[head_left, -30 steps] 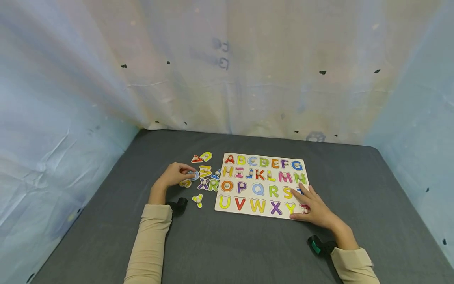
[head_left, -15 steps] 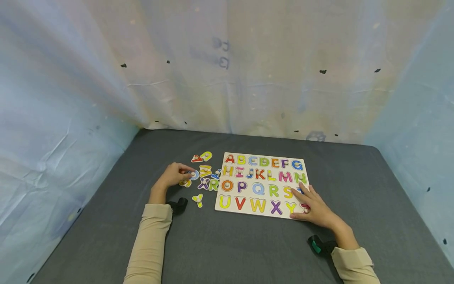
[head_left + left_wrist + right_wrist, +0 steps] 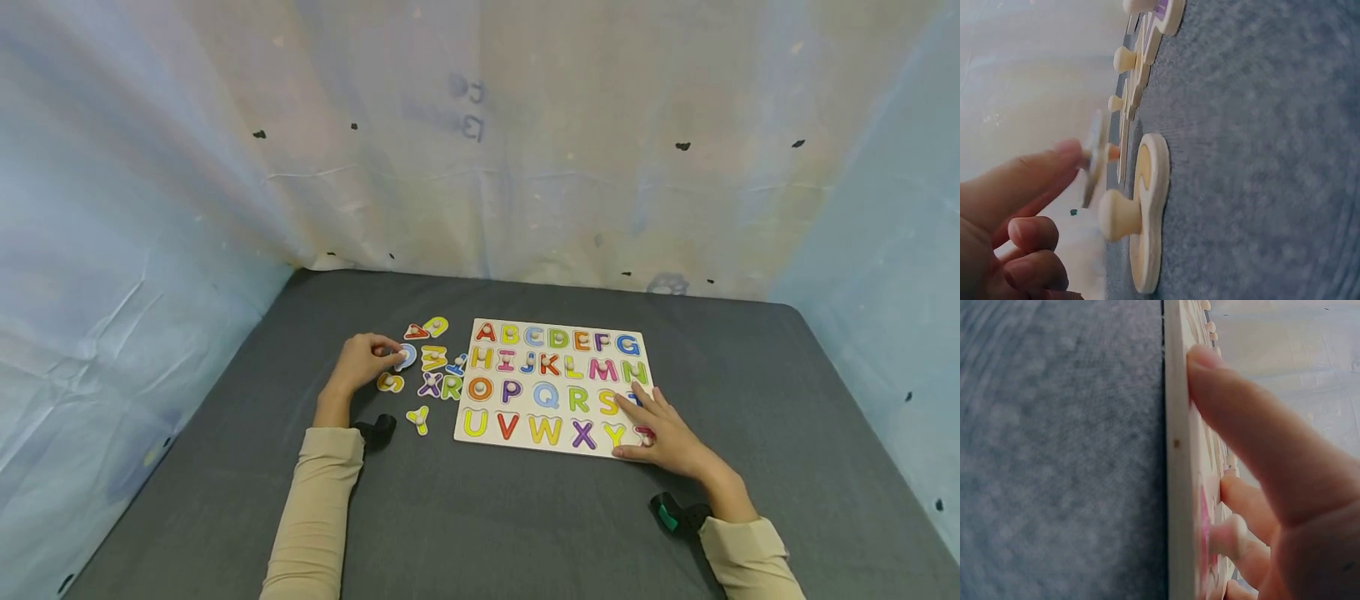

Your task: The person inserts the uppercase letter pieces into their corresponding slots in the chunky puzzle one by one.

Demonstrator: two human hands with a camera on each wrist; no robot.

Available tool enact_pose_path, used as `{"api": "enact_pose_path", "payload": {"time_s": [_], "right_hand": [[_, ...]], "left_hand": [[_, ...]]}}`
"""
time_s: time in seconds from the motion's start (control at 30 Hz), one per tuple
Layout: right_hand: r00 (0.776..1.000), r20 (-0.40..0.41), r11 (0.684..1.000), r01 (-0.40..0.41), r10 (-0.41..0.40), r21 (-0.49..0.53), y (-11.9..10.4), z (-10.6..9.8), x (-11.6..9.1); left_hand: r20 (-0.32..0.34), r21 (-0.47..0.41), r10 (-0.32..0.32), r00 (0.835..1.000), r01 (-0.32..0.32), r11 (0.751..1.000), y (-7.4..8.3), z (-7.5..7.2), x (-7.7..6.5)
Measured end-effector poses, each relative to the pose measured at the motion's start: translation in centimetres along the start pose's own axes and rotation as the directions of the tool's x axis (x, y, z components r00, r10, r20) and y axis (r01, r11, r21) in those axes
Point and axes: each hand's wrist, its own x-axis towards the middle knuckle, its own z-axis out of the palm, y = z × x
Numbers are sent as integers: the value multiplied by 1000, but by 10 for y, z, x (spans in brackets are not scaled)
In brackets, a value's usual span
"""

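My left hand (image 3: 363,364) pinches a blue letter Q puzzle piece (image 3: 406,357) by its knob, at the left of the loose letters. In the left wrist view this tilted piece (image 3: 1092,165) is up off the dark cloth, thumb and finger at its knob, the other fingers curled. Below it lies a yellow letter S piece (image 3: 1150,212) with a round knob. My right hand (image 3: 670,437) rests spread over the lower right corner of the alphabet board (image 3: 491,406). In the right wrist view its thumb (image 3: 1235,394) lies along the board's edge near a pale knob (image 3: 1230,536).
Loose knobbed pieces lie left of the board: a purple X (image 3: 430,384), a green R (image 3: 452,387), a yellow W (image 3: 433,358), a yellow Y (image 3: 417,420) and several others. Dark grey cloth (image 3: 510,517) covers the table, with pale curtains (image 3: 555,167) behind.
My left hand has drawn the blue piece slightly left and up, uncovering more of the yellow S piece. The right hand stays on the board's corner.
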Motion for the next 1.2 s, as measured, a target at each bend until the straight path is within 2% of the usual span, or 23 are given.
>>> {"api": "enact_pose_path", "payload": {"time_s": [0.1,0.4,0.7,0.9,1.2], "right_hand": [[1000,4,1000,-5,5,4,-1,-1,1],[1000,0,1000,10,-10,-2,-1,-2,2],[1000,9,1000,3,-3,-5,0,-3,2],[1000,1,1000,4,-4,-12,3,-2,1],[1000,4,1000,-13,13,-7,4,1,1]], "left_hand": [[-28,-25,17,999,-18,1000,7,0,-1],[-46,-115,59,997,-64,991,31,9,-5],[-67,-207,70,995,-83,975,54,20,-9],[-94,-235,86,992,-106,966,73,37,-11],[-49,-301,58,997,-70,951,110,70,-20]]}}
